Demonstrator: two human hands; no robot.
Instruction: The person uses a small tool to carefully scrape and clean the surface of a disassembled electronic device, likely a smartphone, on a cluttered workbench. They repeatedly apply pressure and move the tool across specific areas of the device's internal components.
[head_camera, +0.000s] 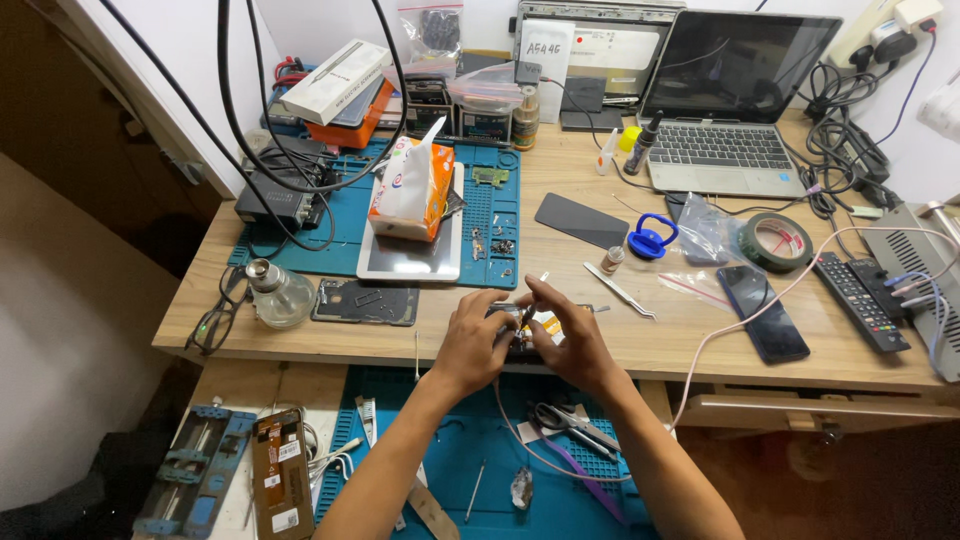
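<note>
My left hand (470, 340) and my right hand (570, 340) meet over an opened phone (545, 322) lying near the front edge of the wooden desk (690, 345). The left hand steadies the phone from its left side. Between its fingertips the right hand pinches a thin dark tool (530, 312), whose tip points down into the phone's insides. Most of the phone is hidden under the two hands.
Metal tweezers (620, 290) lie just right of my hands. A blue mat (490, 215) carries a white tablet and an orange tissue pack (412, 185). A laptop (725, 110), tape roll (775, 240), dark phone (765, 310), remote (860, 300), glass bottle (280, 292) and scissors (570, 420) surround them.
</note>
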